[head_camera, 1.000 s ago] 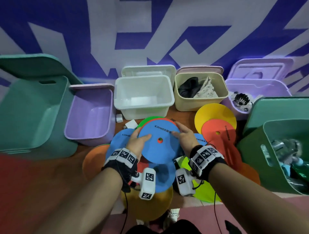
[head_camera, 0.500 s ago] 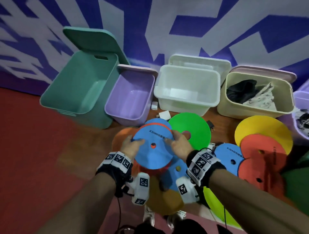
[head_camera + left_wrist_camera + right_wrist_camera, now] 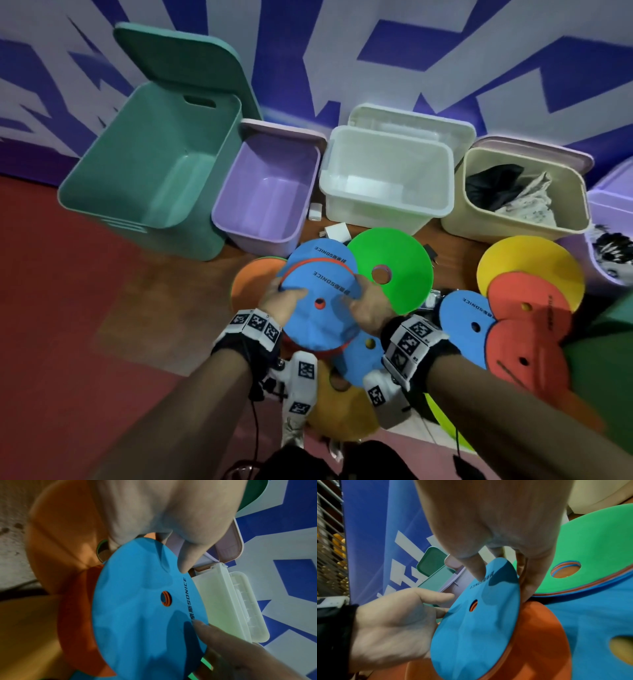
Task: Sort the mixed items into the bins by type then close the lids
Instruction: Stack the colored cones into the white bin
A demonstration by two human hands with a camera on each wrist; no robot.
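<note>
Both hands hold a stack of flat foam discs (image 3: 322,318), a blue one on top and orange-red ones under it. My left hand (image 3: 282,299) grips the stack's left edge, thumb on top (image 3: 184,566). My right hand (image 3: 366,298) grips the right edge, thumb on top (image 3: 477,573), fingers underneath. The stack (image 3: 140,622) (image 3: 479,628) hangs just in front of the open purple bin (image 3: 270,192). Left of that bin stands an open teal bin (image 3: 154,157) with nothing in it. More discs lie on the floor: green (image 3: 394,250), yellow (image 3: 527,260), red (image 3: 527,308), blue (image 3: 462,318).
A white bin (image 3: 376,219) and a beige bin (image 3: 513,233) holding dark and pale cloth stand open along the wall, lids propped behind. Another purple bin (image 3: 606,205) is at the far right. Small white chargers (image 3: 337,231) lie in front of the white bin. An orange disc (image 3: 250,284) lies under the stack's left side.
Both hands have carried the disc stack to the left, off the green disc and toward the purple bin. The head view has swung left, bringing the teal bin fully into view.
</note>
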